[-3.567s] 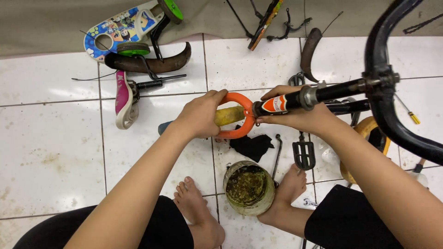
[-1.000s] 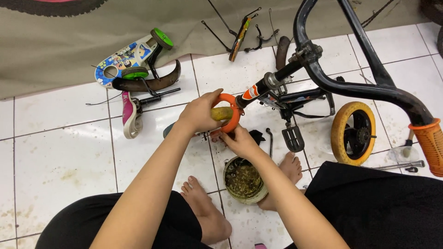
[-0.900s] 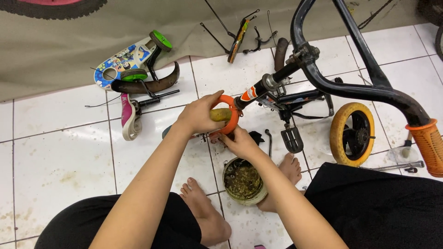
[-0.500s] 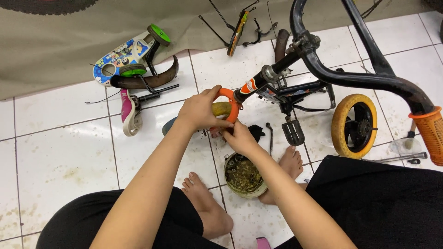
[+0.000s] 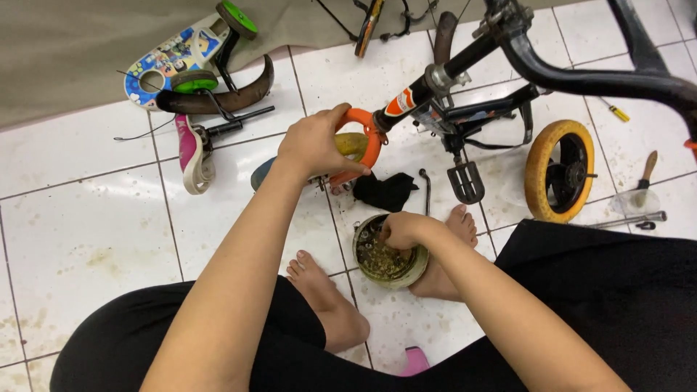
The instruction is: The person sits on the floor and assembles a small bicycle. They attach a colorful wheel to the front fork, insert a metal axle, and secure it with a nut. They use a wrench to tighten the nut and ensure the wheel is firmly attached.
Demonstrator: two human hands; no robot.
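Right hand has dropped away from the fork end since half a second back and is now down in the tin, fingers curled into the greasy bits inside. Can't tell if it's actually pinching anything, the knuckles hide the tips. Left hand hasn't budged: it's clamped on the orange fork of the small bike, right at the lower end where a yellowish rim pokes out behind it.

My read is this is the fetch-a-part step: pulling something small out of the tin to go on at the fork. Next move probably calls for a clean pinch on 1 small piece and bringing it up to the fork without the left hand letting the fork shift.

Count of what's lying around on the floor:
- 1 tin, wedged between the 2 bare feet
- 1 yellow wheel on the bike's far side
- 1 pedal visible
- 1 black rag just beside the tin
- 1 pink-and-white shoe
- 1 dark mudguard
- 1 screwdriver with a yellow handle

Tin sits touching the right foot, well under the fork.
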